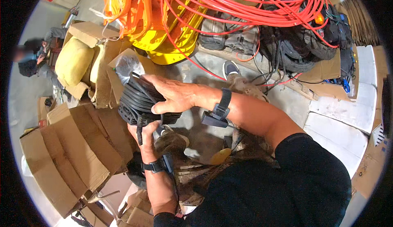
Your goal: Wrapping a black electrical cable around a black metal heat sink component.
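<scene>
A thick coil of black cable (141, 94) is wound round a black ribbed body (170, 118), whose kind I cannot make out. My left hand (145, 133) holds it from below, its thumb by a short black cable end (139, 128) that hangs down. Over the top and right side of the coil lies my right hand (174, 96), fingers along the far edge and thumb pressed on the windings. Some fingers of both hands are hidden by the bundle. Clear plastic wrap (129, 67) shows just beyond it, at an open cardboard box.
Large cardboard boxes (73, 149) stand at the left, one with a yellow sack (73, 61). Orange and yellow plastic pieces (135, 14) and a big coil of red hose (254, 6) lie ahead. White blocks (335, 133) are at the right. Another person (32, 57) is at far left.
</scene>
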Demonstrator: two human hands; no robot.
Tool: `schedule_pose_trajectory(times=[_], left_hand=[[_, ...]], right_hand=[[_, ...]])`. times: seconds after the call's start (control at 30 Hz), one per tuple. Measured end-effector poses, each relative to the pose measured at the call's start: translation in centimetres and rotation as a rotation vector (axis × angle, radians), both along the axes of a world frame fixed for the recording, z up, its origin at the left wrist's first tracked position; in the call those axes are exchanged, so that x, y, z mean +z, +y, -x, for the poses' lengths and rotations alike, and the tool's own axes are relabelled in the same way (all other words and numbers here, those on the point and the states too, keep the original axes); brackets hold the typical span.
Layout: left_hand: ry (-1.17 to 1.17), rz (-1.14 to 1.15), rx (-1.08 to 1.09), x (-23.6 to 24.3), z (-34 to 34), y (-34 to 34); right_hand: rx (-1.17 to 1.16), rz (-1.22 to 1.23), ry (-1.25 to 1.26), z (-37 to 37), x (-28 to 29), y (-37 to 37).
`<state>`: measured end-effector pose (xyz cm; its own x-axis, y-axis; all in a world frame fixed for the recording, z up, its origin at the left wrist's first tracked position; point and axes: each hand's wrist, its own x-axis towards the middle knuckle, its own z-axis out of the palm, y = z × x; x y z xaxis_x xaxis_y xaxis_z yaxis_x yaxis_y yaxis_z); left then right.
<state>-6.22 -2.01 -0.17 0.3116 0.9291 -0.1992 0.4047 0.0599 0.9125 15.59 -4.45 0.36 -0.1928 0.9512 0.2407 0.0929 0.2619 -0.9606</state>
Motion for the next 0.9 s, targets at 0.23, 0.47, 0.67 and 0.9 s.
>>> schedule_pose_trajectory(times=[0.23,0.47,0.67,0.9], left_hand=[[-0.249,0.050,0.114,-1.3,-2.0,1.4],[-0.271,-0.103,0.347,-0.2,-2.9,1.6],[-0.234,-0.131,0.429,0.0,-2.7,1.7],[-0.238,-0.191,0.494,-0.6,-2.4,2.1]], right_hand=[[-0.028,0.143,0.080,-0.8,-0.5,1.5],[-0.397,0.038,-0.089,1.7,-1.3,2.1],[-0.408,0.002,-0.062,2.7,-1.3,2.8],[-0.254,0.166,0.170,4.5,-1.1,2.6]])
